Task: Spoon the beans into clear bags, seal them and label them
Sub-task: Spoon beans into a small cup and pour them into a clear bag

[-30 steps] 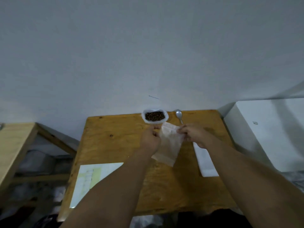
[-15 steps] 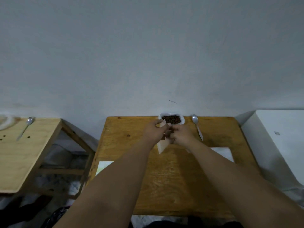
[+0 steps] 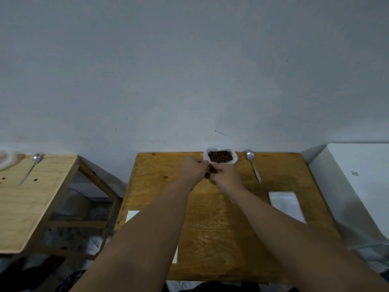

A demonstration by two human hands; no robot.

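Table [image 3: 210, 232], wooden. Left hand [image 3: 194, 170] and right hand [image 3: 227, 176] meet near its far edge, each grip curled tight, probably pinching a clear bag hidden between them. Beans [image 3: 220, 156]: in an open white pouch [image 3: 235, 159] at the far edge, just beyond the hands. Spoon [image 3: 253, 165]: right of the pouch, lying flat. Bag stack [image 3: 287, 205]: beside the right forearm. Label sheet [image 3: 132, 216]: mostly covered by the left forearm.

a pale wooden side table [image 3: 31, 207] stands left of a darker wooden table [image 3: 221, 239], a metal spoon [image 3: 31, 167] lying near its far edge beside a blurred white dish [image 3: 6, 163]; a white box [image 3: 357, 197] sits at right below a grey wall [image 3: 189, 70].
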